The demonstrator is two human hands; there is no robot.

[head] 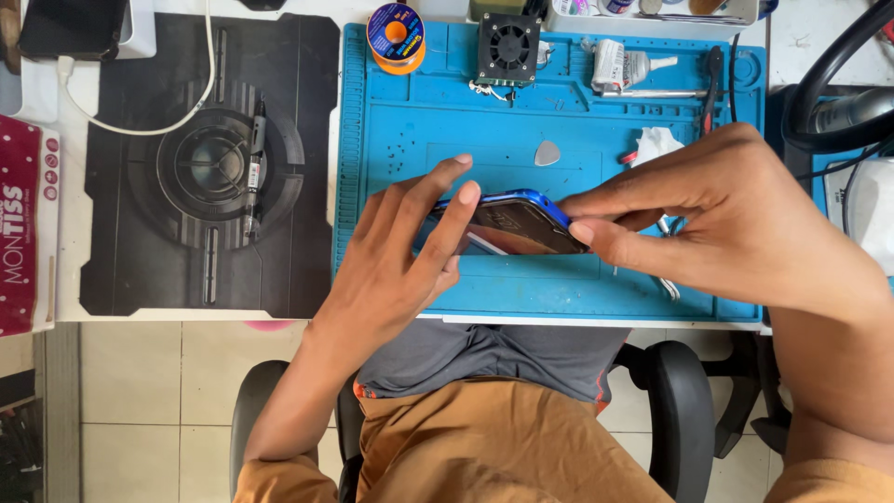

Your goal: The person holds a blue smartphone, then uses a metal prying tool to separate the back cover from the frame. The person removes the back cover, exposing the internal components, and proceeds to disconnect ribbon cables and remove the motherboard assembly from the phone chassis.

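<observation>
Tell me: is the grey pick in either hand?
No: the grey pick lies alone on the blue mat, while both hands grip the phone.

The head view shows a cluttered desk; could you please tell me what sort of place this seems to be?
Probably a phone or electronics repair bench. Both hands hold a blue-framed smartphone over a blue silicone work mat, with a spool of solder wire and a small black square fan at the mat's far edge.
</observation>
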